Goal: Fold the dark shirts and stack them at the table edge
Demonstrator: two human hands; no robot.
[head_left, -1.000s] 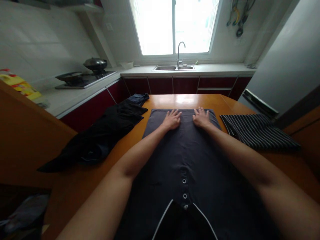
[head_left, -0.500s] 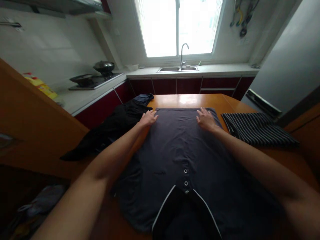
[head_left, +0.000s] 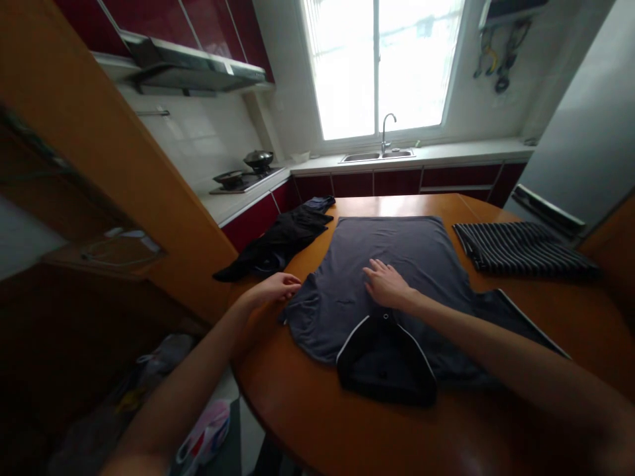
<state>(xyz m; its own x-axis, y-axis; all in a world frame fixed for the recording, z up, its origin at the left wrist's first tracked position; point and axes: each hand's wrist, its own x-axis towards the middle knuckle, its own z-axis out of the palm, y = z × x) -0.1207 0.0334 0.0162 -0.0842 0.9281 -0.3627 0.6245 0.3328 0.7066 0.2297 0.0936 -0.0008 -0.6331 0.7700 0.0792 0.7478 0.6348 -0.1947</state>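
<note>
Shirt [head_left: 427, 264]: grey, laid out on the table [head_left: 317, 403], hem toward the window [head_left: 381, 73], collar end toward us. We see light creasing across the body.
Collar [head_left: 347, 370]: black with a white edge, standing open in a loop; one button [head_left: 385, 317] shows at its top.
Left hand [head_left: 276, 289]: beside the near-left sleeve [head_left: 303, 305], fingers partly curled at its edge. We cannot tell whether cloth is pinched between them.
Right hand [head_left: 388, 284]: palm down on the shirt just above the collar, fingers extended and slightly apart; we find nothing gripped.
Right sleeve [head_left: 496, 308]: spread outward beyond our right forearm, white trim along its edge.
Dark clothes [head_left: 278, 241]: heaped along the table's left side, apart from the shirt.
Striped cloth [head_left: 520, 248]: black and white, lying flat to the right of the shirt.
Counter [head_left: 320, 163]: sink and tap [head_left: 383, 135] below the window; two pans on the stove [head_left: 251, 181] at left.
Floor: we note a pink-and-white bag [head_left: 213, 423] at lower left.
</note>
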